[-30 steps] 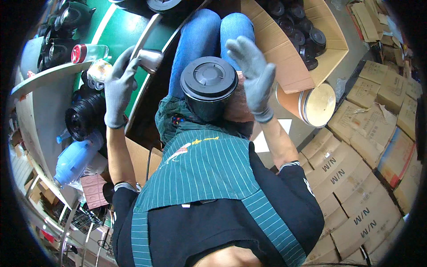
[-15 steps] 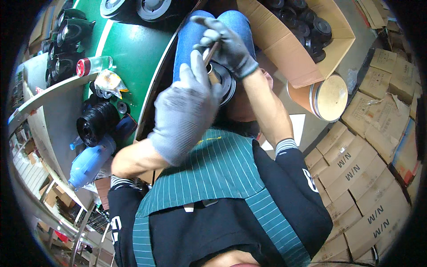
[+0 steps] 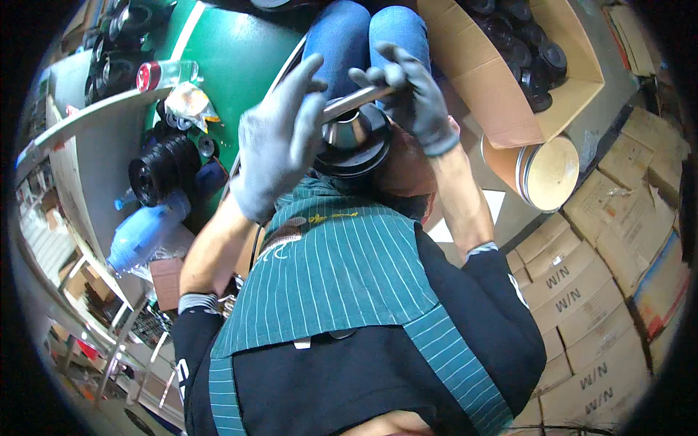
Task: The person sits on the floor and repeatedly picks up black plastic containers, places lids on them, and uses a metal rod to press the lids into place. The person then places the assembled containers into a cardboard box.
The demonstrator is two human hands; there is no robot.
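Observation:
A shiny metal rod (image 3: 356,102) lies slantwise between my two gloved hands. My right hand (image 3: 422,105) has its fingers curled round the rod's right end. My left hand (image 3: 280,142) is beside the other end, its fingers stretched out and apart; whether its thumb touches the rod I cannot tell. Just below the rod, between my hands, is a black round part (image 3: 356,161) with a wide rim. A shiny metal cylinder (image 3: 343,134) stands up from its middle. My thighs in blue jeans (image 3: 338,36) are beyond it.
At the left is a green tabletop (image 3: 240,54) with a red-lidded clear jar (image 3: 171,74), black spools (image 3: 163,171) and a blue bottle (image 3: 145,232). An open carton (image 3: 574,94) of black round parts and a drum (image 3: 552,174) stand right, near stacked cartons (image 3: 582,291).
My left hand has moved left and opened away from the rod. My right hand has shifted slightly right, and the rod now lies flatter. The black part appears lower, nearer my apron.

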